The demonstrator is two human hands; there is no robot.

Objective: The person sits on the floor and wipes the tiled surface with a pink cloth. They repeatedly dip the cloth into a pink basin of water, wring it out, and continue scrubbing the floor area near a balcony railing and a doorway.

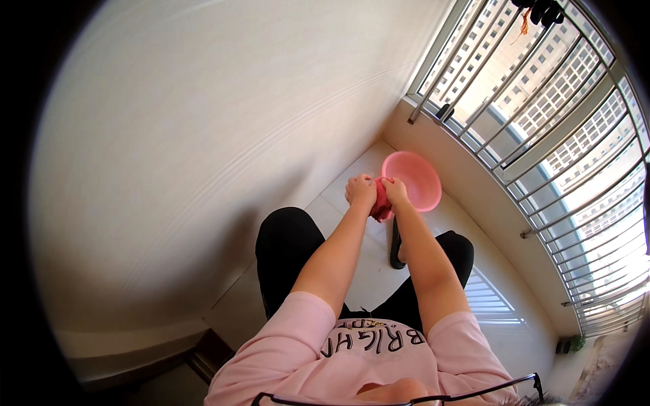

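"So, gripping what with the left hand?"

"A bunched red cloth, with fingers curled in tightly from the left."

"And with the right hand?"

"Gripping the same cloth, from the right, in an equally closed hold."

"Held where, exactly?"

"Between both hands, out in front of the knees, lower end hanging loose. Right by the left edge of a round pink basin, though touching or apart, cannot tell."

"And around the basin?"

"Pale tiled floor underneath, near the corner between a plain pale wall and a low wall. Above the latter, a barred window, with tall buildings beyond."

"Nearer to the body?"

"Black trousers on spread, bent legs, to either side of the bare forearms. Beside the right forearm, a black slipper, partly hidden. Closer still, a pink T-shirt with dark lettering, then a dark glasses frame along the lower edge."

"Anything off to the right?"

"Striped sunlight on the tiles, and farther along, a small green plant."
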